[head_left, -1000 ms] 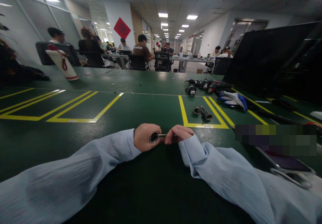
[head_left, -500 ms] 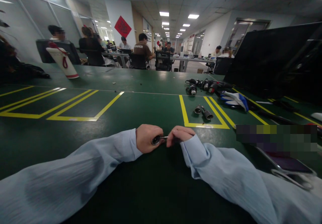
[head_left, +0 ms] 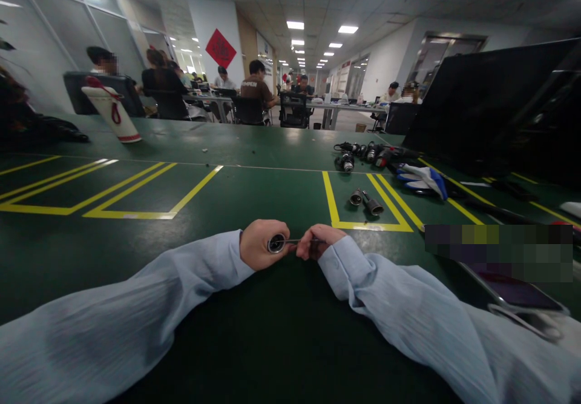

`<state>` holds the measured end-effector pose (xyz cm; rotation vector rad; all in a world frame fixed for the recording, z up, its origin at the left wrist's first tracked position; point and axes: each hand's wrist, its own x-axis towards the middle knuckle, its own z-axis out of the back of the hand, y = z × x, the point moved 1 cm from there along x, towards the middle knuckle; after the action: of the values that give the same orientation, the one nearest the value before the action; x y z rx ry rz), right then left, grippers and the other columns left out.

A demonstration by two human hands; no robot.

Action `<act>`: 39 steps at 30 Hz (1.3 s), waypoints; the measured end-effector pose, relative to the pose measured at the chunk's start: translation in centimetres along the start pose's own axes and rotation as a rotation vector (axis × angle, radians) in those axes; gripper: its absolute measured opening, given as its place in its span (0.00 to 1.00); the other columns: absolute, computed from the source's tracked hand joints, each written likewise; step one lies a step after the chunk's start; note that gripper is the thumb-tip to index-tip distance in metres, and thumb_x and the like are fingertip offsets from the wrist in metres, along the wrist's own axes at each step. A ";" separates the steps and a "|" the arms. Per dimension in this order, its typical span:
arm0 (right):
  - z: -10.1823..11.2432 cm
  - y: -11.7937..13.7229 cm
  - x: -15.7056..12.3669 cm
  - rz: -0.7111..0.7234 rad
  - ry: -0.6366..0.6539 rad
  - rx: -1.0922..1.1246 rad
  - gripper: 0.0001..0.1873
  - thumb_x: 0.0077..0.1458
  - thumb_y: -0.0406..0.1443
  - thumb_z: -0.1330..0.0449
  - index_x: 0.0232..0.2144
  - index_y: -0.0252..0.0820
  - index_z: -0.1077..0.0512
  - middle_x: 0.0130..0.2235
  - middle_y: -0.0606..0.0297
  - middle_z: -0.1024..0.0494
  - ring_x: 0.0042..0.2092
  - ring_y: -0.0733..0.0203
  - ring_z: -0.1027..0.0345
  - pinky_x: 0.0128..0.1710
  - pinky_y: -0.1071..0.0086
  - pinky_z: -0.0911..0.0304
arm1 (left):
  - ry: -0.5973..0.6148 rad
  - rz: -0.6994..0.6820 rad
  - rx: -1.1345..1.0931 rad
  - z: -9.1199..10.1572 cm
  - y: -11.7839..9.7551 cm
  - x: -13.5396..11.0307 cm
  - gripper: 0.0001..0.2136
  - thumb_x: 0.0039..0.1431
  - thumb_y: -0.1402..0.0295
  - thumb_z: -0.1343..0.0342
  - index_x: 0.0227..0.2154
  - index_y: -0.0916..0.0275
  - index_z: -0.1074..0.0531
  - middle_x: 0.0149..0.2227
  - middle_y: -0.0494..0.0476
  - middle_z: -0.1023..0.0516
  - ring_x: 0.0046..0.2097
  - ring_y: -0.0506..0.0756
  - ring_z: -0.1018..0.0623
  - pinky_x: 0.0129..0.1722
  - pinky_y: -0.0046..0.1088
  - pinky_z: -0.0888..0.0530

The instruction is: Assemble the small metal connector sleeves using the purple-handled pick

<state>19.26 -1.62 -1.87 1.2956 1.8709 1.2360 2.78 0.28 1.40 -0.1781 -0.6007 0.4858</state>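
My left hand (head_left: 261,245) is closed around a round metal connector shell (head_left: 276,244), whose hollow end faces me. From its mouth a thin metal rod-like tool (head_left: 290,241) runs across to my right hand (head_left: 318,240). The fingers of my right hand are pinched on that tool; its far end is hidden by them. Both hands are close together above the dark green table (head_left: 254,192). Two similar metal connector parts, one short (head_left: 356,197) and one longer (head_left: 373,204), lie beyond my right hand inside a yellow tape outline.
Several corded connectors (head_left: 347,162) lie at the back right, beside a blue-and-white glove (head_left: 422,180). A phone (head_left: 517,289) rests at the right edge. A dark monitor (head_left: 490,101) stands behind it. A white tumbler (head_left: 113,113) stands at the far left. People sit beyond the table.
Both hands have shifted slightly left and up. The connector shell's open end is turned more toward me, and more of the thin tool shows between the hands.
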 end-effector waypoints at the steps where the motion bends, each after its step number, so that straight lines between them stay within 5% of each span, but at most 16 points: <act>1: -0.1 0.1 -0.1 0.008 0.006 0.008 0.15 0.44 0.43 0.43 0.18 0.36 0.31 0.20 0.61 0.24 0.21 0.65 0.35 0.24 0.70 0.41 | -0.009 0.006 0.000 0.0 0.0 0.0 0.08 0.52 0.68 0.49 0.21 0.64 0.36 0.19 0.50 0.32 0.21 0.47 0.33 0.21 0.20 0.36; 6: -1.1 0.8 -1.2 0.094 0.017 -0.020 0.13 0.47 0.42 0.42 0.21 0.36 0.30 0.22 0.63 0.24 0.24 0.66 0.33 0.27 0.71 0.39 | -0.010 -0.006 0.032 0.0 0.1 -0.1 0.07 0.52 0.70 0.50 0.21 0.64 0.37 0.19 0.50 0.33 0.21 0.47 0.33 0.21 0.20 0.37; 14: -1.9 2.0 -2.7 0.268 -0.046 -0.450 0.13 0.51 0.36 0.46 0.20 0.37 0.29 0.21 0.64 0.26 0.26 0.65 0.33 0.30 0.70 0.37 | 0.087 -0.063 0.128 -0.5 0.2 -0.3 0.08 0.54 0.66 0.52 0.23 0.64 0.35 0.21 0.52 0.30 0.23 0.48 0.31 0.23 0.21 0.36; 22: -0.2 0.9 -0.7 0.021 -0.028 -0.109 0.14 0.43 0.42 0.43 0.15 0.36 0.31 0.18 0.61 0.26 0.21 0.64 0.35 0.24 0.69 0.41 | 0.058 -0.087 0.109 -0.6 0.2 -0.3 0.09 0.54 0.66 0.50 0.22 0.64 0.35 0.20 0.51 0.31 0.21 0.48 0.32 0.21 0.21 0.37; 32: -0.2 0.2 -0.3 0.000 0.022 0.047 0.14 0.44 0.43 0.43 0.20 0.37 0.30 0.22 0.62 0.23 0.23 0.65 0.34 0.27 0.70 0.40 | -0.059 0.015 0.003 -0.1 0.1 -0.1 0.09 0.52 0.67 0.49 0.20 0.64 0.37 0.19 0.49 0.34 0.21 0.46 0.34 0.21 0.20 0.37; 39: -0.8 0.3 -0.6 0.095 -0.011 0.010 0.16 0.42 0.45 0.39 0.18 0.37 0.30 0.20 0.61 0.24 0.22 0.65 0.34 0.24 0.70 0.41 | -0.029 0.000 0.018 -0.1 0.0 -0.1 0.07 0.52 0.69 0.50 0.21 0.64 0.37 0.19 0.50 0.33 0.21 0.46 0.34 0.21 0.20 0.37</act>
<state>18.96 -2.48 -1.26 1.4085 1.8287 1.2663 2.76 0.23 1.30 -0.1542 -0.6245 0.4943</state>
